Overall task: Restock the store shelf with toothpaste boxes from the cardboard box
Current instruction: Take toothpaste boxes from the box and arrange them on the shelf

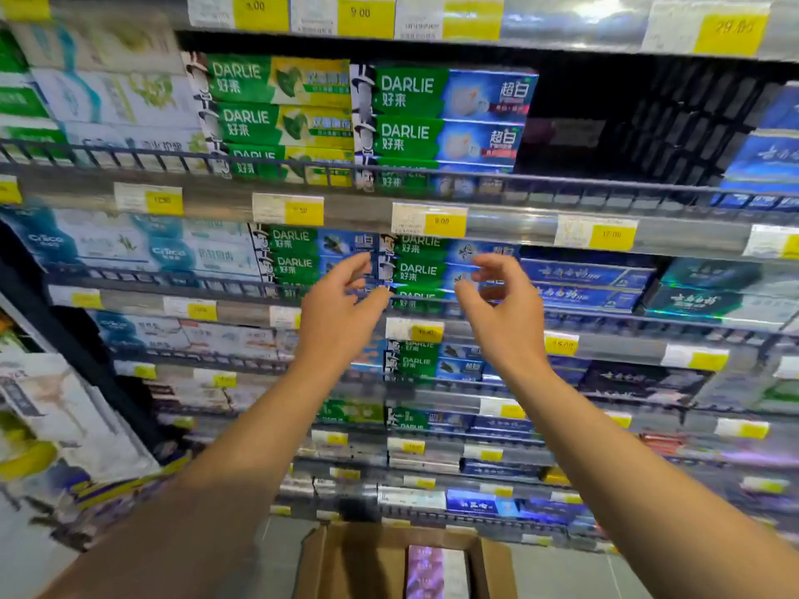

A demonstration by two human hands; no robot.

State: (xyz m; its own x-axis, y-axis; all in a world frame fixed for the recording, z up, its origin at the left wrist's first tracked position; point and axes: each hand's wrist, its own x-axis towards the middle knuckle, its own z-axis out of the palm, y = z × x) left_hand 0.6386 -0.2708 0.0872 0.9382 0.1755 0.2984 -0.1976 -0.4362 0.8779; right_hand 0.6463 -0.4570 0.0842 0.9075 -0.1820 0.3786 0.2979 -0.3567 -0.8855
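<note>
Both my hands are raised in front of the store shelf (432,196). My left hand (341,309) and my right hand (501,309) hold nothing, fingers curled and apart, just in front of a stack of green and blue DARLIE toothpaste boxes (417,272) on the middle shelf. A higher shelf holds more green and blue DARLIE boxes (441,118), with a dark empty gap (627,123) to their right. The cardboard box (359,564) stands open on the floor below, with a pale purple toothpaste box (426,570) inside it.
Wire rails (259,159) run along each shelf front above yellow price tags (443,220). Blue boxes (583,283) fill the right side, white and teal boxes (129,248) the left. Lower shelves hold several more rows of boxes.
</note>
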